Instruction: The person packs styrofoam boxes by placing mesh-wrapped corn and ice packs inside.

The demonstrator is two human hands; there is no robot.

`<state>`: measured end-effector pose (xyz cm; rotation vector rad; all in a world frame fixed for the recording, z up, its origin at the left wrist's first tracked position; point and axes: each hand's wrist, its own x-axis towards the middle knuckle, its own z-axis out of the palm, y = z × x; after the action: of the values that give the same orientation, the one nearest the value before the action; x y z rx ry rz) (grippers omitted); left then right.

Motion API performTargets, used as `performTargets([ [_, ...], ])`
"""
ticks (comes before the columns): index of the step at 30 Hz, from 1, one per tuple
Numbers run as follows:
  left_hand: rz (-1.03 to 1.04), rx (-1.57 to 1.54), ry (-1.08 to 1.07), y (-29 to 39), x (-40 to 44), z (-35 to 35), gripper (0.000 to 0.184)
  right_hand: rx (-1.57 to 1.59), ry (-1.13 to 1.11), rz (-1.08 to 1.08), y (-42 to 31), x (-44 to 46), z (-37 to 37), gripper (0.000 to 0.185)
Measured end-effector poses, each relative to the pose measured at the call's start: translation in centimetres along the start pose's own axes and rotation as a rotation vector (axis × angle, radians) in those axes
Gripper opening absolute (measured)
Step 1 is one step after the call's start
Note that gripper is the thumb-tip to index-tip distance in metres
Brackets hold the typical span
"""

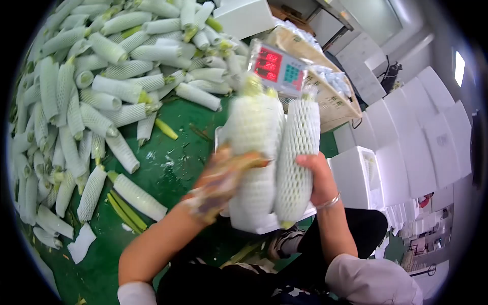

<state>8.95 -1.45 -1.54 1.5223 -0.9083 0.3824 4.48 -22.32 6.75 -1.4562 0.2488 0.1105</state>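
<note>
My left hand (226, 178), in a soiled glove and smeared by motion, is closed around a bundle of long pale vegetables in white foam net sleeves (254, 122). Blur hides how many are in that bundle. Right beside it, my right hand (321, 178) grips another net-sleeved vegetable (299, 147), thumb across its side and greenish tip at the bottom. Both are held upright over a white foam box (254, 221), largely covered by them. Just behind their tops stands a digital scale display (277, 68) with red and green panels.
A large heap of net-sleeved vegetables (117, 91) spreads over the green floor (173, 152) at left. Green leaf strips (126, 211) and a white scrap (81, 243) lie nearer. Brown sacks (330, 96) stand behind the scale; white foam boxes (356, 175) are at right.
</note>
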Motion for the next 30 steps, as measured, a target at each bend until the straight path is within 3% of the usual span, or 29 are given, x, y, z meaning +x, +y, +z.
performTargets([
  [3, -0.223, -0.215, -0.161, -2.1, 2.8, 7.5, 0.031, -0.092, 0.105, 0.205, 0.1, 2.2, -6.8, 0.046],
  [4, -0.447, -0.376, -0.184, -3.2, 3.5, 9.6, 0.039, -0.102, 0.091, 0.203, 0.9, 3.2, -8.3, 0.047],
  [6, -1.157, -0.904, -0.065, -5.0, 5.7, 13.2, 0.034, -0.124, 0.060, 0.206, 2.8, 5.8, -10.3, 0.048],
  [8, -1.261, -0.849, 0.062, -7.8, 5.5, 14.5, 0.033, -0.317, 0.013, 0.133, 4.4, 8.2, -11.8, 0.054],
  [10, -1.099, -0.190, -0.214, -10.1, 5.1, 14.0, 0.038, -1.382, 0.402, -0.713, 5.6, 8.5, -11.7, 0.063],
  [12, -0.598, 0.549, -0.064, -11.7, 3.5, 15.2, 0.052, -1.375, 0.368, -0.840, 2.4, 6.4, -10.2, 0.062],
  [14, -0.297, 0.864, -0.007, -11.0, 2.2, 14.6, 0.060, -1.332, 0.334, -0.882, 2.5, 4.7, -10.4, 0.056],
  [16, -0.220, 0.658, 0.099, -7.5, 3.5, 11.3, 0.069, -1.292, 0.255, -0.846, 2.8, 3.7, -10.8, 0.049],
  [18, -0.243, 0.702, 0.016, -6.3, 4.1, 7.0, 0.061, -1.246, 0.186, -0.819, 2.8, 3.4, -11.6, 0.047],
  [19, -0.239, 0.575, 0.061, -6.7, 3.2, 5.3, 0.054, -1.225, 0.193, -0.809, 2.8, 3.4, -11.9, 0.045],
  [21, -0.459, 0.301, 0.142, -6.1, 1.5, 2.5, 0.049, -1.187, 0.204, -0.790, 2.6, 3.3, -12.5, 0.043],
  [22, -0.486, -0.209, 0.342, -8.1, -1.2, 1.7, 0.045, -1.190, 0.216, -0.791, 2.4, 3.2, -12.7, 0.042],
  [23, -0.691, -0.049, 0.251, -6.2, -1.2, 0.1, 0.040, -1.192, 0.228, -0.792, 2.2, 3.0, -12.8, 0.041],
  [25, -0.786, 0.006, 0.273, -4.9, -3.0, -1.2, 0.034, -1.199, 0.247, -0.806, 1.6, 3.0, -13.2, 0.040],
  [30, -0.860, -0.020, 0.352, -5.4, -8.8, -3.8, 0.024, -1.165, 0.271, -0.813, 0.9, 3.3, -13.4, 0.038],
])
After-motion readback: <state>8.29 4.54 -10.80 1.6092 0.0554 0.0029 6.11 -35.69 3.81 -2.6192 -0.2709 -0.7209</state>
